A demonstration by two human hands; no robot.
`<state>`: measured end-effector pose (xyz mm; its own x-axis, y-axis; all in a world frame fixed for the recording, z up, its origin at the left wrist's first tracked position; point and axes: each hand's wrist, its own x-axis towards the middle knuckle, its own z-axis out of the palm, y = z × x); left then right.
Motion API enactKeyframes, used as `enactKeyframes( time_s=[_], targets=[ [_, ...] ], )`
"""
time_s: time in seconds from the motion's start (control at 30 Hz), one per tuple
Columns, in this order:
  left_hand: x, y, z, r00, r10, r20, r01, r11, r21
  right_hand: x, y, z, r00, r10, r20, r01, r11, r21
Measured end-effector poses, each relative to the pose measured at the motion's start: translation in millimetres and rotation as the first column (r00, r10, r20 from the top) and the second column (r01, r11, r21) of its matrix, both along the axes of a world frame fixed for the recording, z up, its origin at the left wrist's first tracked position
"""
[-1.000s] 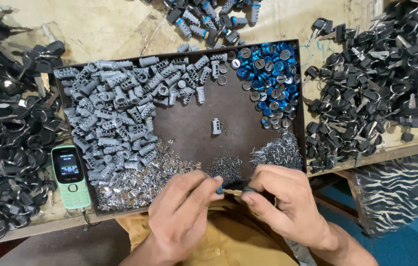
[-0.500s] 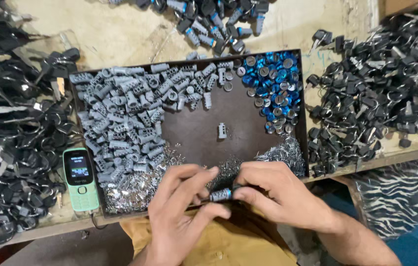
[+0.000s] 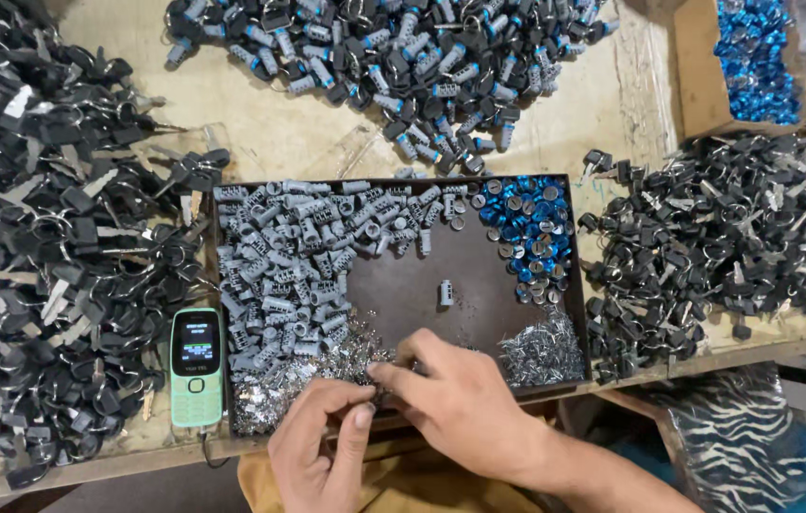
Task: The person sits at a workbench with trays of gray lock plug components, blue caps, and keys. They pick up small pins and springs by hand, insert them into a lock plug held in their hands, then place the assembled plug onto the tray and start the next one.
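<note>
I see both hands (image 3: 403, 418) pinching small metal bits (image 3: 350, 361); many grey cylinders (image 3: 298, 256) remain loose in the tray (image 3: 393, 294).

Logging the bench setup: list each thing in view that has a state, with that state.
Phone: screen lit, lying face up left of the tray.
Tray: part filled, bare in the middle.
Grey cylinders: heaped in the tray's left.
Lone cylinder: apart, on the bare middle.
Blue caps: piled in the top right corner.
Box: open, holding blue caps.
Left hand: pinching small metal bits.
Right hand: fingers in the same bits.
</note>
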<state>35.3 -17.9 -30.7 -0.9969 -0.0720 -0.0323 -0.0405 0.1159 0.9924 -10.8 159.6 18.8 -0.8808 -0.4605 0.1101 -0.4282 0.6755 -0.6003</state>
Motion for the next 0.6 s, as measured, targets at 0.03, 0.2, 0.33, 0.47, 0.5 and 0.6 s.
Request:
enactKeyframes(
  time_s=[0.03, 0.2, 0.33, 0.47, 0.5, 0.6],
  targets=[
    [-1, -1, 0, 1.000, 0.003, -0.018, -0.003, 1.000, 0.002, 5, -6, -9, 1.000, 0.000, 0.007, 0.000, 1.000, 0.001],
    [-1, -10, 6, 0.999, -0.036, -0.013, 0.035, 0.998, -0.051, 10, -9, -29, 0.999, -0.040, -0.030, 0.038, 0.997, -0.064],
    [3, -12, 8, 0.999, -0.015, -0.033, 0.013, 0.998, -0.059, 15, -8, -25, 0.995, -0.096, 0.013, 0.097, 0.975, -0.198],
    [8, -7, 7, 1.000, 0.006, 0.021, -0.004, 0.997, -0.079, 17, -7, -21, 0.989, -0.119, 0.086, 0.140, 0.942, -0.305],
    [10, -7, 7, 1.000, -0.009, 0.017, 0.010, 0.995, -0.099, 17, -6, -20, 0.983, -0.125, 0.136, 0.164, 0.928, -0.334],
    [12, -8, 3, 1.000, -0.021, 0.004, 0.021, 0.991, -0.129, 19, -6, -15, 0.974, -0.116, 0.197, 0.185, 0.904, -0.385]
  ],
)
